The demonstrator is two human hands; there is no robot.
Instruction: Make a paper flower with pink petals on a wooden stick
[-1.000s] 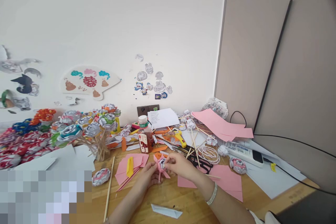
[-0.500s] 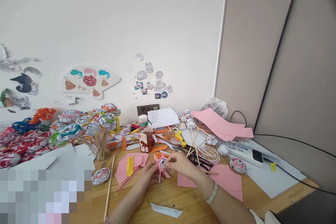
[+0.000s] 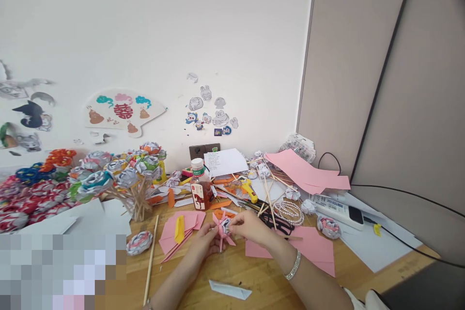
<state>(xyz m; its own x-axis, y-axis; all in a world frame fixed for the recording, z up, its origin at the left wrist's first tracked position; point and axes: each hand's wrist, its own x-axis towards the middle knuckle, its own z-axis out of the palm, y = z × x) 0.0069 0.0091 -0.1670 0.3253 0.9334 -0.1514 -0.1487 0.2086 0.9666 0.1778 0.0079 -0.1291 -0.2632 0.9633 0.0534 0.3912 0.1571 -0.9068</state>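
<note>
Between my two hands, above the wooden table [image 3: 203,271], is a small paper flower [image 3: 225,228] with pointed pink petals and a white and dark centre. My left hand [image 3: 208,240] is closed on its left side. On its right edge, the fingers of my right hand [image 3: 247,226] pinch together at the white part; a bracelet circles that wrist. A folded white paper strip [image 3: 230,289] lies in front of my hands. Left of them, a folded yellow paper piece [image 3: 179,229] rests on pink paper sheets [image 3: 170,240]. More pink paper [image 3: 316,252] lies under and beyond my right forearm.
A drink bottle [image 3: 199,189] stands behind my hands. Further right are a yellow glue gun [image 3: 250,191], pearl strings [image 3: 288,213] and a white power strip [image 3: 339,213]. On the left, a wooden stick [image 3: 151,256], a finished paper rose [image 3: 140,243] and many paper flowers [image 3: 98,179].
Almost nothing differs. Both hands keep their hold on the paper flower, and the view has shifted very slightly.
</note>
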